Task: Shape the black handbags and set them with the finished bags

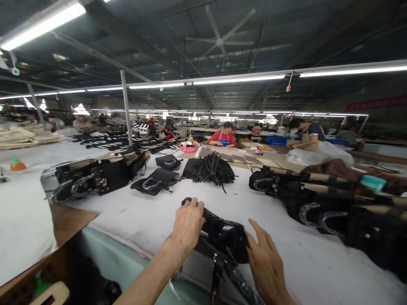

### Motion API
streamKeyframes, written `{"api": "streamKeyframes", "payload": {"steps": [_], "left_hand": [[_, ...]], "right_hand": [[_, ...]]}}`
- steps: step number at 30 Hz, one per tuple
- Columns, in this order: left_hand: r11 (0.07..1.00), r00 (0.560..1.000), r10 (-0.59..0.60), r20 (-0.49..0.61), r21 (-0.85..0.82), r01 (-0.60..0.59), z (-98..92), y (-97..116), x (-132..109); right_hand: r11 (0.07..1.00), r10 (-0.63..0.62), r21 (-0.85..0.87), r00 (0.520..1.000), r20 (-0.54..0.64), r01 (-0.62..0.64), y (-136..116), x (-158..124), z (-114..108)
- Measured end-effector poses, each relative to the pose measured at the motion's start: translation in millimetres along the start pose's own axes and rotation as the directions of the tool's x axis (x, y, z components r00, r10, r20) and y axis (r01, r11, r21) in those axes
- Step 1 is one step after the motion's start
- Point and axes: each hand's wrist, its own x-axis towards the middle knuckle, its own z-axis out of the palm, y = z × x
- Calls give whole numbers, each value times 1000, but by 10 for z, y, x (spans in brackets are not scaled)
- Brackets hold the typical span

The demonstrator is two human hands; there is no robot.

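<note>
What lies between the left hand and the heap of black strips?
Only the bare white table separates the left hand from the black strips in the head view.

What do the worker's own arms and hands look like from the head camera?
The left hand and right hand are both bare, with no gloves. The left forearm shows no sleeve; the right arm is cut off by the frame just past the wrist, so any sleeve higher up can't be seen. No watch, ring, cable or marking is visible on either.
</note>
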Motion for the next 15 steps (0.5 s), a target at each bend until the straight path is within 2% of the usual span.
{"api": "streamKeyframes", "payload": {"steps": [2, 4, 7, 9, 13, 15], "left_hand": [[997, 995, -65, 71, 39, 62, 0, 6, 138], [996, 989, -81, 125, 47, 75, 43, 31, 233], [997, 990, -74, 117, 31, 71, 148, 89, 288], [998, 992, -65, 107, 26, 63, 204, 116, 293], [1000, 990, -2, 138, -14, 4, 222, 111, 312], [997, 989, 39, 140, -72, -29, 208, 99, 330]], "right_hand": [[997, -65, -27, 994, 93, 67, 10, -82, -28], [994, -99, 69, 966, 239, 84, 16, -171, -6], [964, -174, 255, 904, 392, 75, 6, -191, 57], [937, -223, 342, 873, 435, 69, -24, -74, 69], [888, -249, 460, 848, 469, 7, -146, 362, 86], [859, -270, 510, 799, 538, -53, -243, 562, 168]]}}
